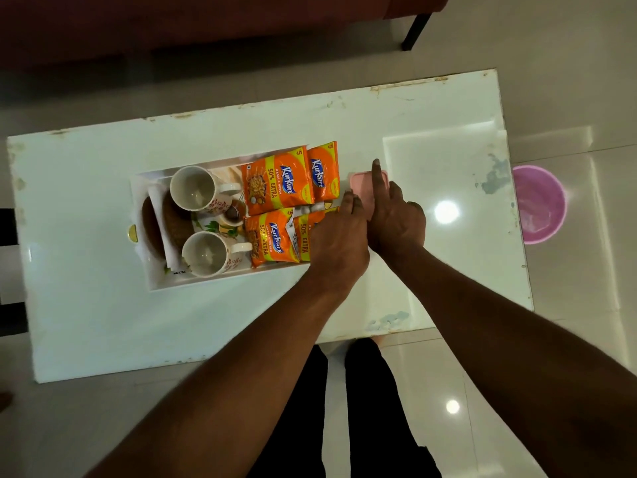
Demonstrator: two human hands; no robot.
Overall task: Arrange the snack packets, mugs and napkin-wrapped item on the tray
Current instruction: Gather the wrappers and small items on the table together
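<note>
A white tray sits on the white table and holds two white mugs, one at the back and one at the front. To their left lies a napkin-wrapped brown item. Several orange Kurkure packets fill the tray's right half, the biggest at the back. My left hand rests flat on the front right packet. My right hand lies over a pink container just right of the tray, with its forefinger stretched out.
The white table has chipped edges and reaches right to about x 1540. A pink bucket stands on the glossy floor to its right. A dark sofa runs along the far side. My legs are at the near edge.
</note>
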